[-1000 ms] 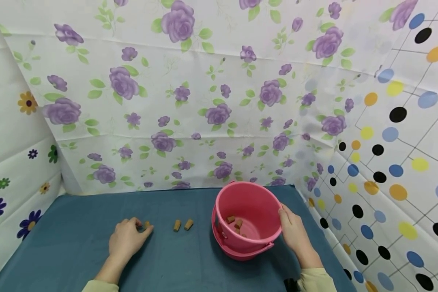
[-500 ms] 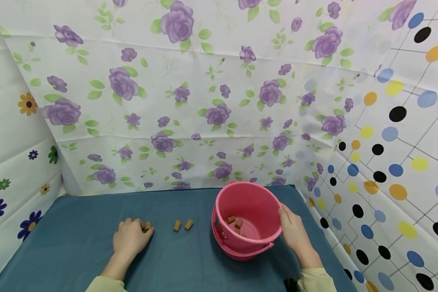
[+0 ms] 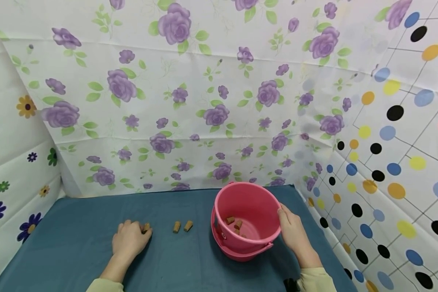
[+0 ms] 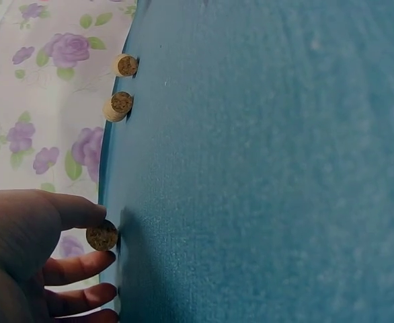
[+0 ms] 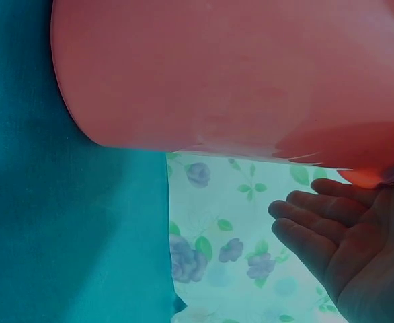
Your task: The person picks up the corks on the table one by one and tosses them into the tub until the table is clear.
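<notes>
My left hand (image 3: 128,239) rests low over the blue cloth and pinches a cork (image 4: 101,235) between thumb and index finger. The other left fingers stay spread below it in the left wrist view. Two more corks, a left one (image 3: 177,226) and a right one (image 3: 188,226), lie on the cloth to the right of that hand. A pink bucket (image 3: 250,241) stands farther right with several corks (image 3: 238,224) inside. My right hand (image 3: 295,229) grips the bucket's right rim, thumb over the edge. Its other fingers (image 5: 311,212) extend beside the wall in the right wrist view.
A blue cloth (image 3: 175,263) covers the table. Floral sheeting (image 3: 138,105) hangs behind it, with a dotted sheet (image 3: 398,162) along the right side and a flowered one (image 3: 18,162) along the left. The bucket's handle (image 3: 257,253) hangs down on its near side.
My left hand has shifted slightly right and its fingers have closed around the cork. The right hand and the bucket stay in place.
</notes>
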